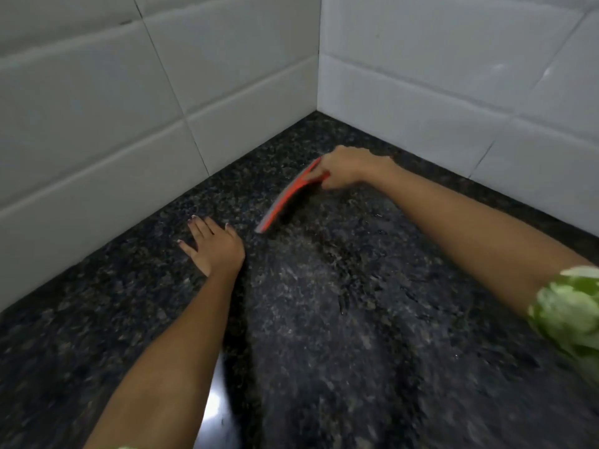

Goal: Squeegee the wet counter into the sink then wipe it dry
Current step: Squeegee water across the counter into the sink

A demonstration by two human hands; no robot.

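Observation:
A red squeegee [285, 197] with a grey blade rests edge-down on the dark speckled granite counter [340, 319], near the back corner. My right hand [343, 168] grips its handle at the far end. My left hand [212, 246] lies flat on the counter, palm down with fingers spread, just left of the blade's near tip and apart from it. A streaky, wet-looking sheen covers the counter in front of the blade. No sink or cloth is in view.
White tiled walls [129, 108] meet in a corner [319, 76] behind the squeegee and bound the counter at left and right. A bright reflection [215, 403] shows on the counter beside my left forearm. A green patterned sleeve [570, 312] covers my right upper arm.

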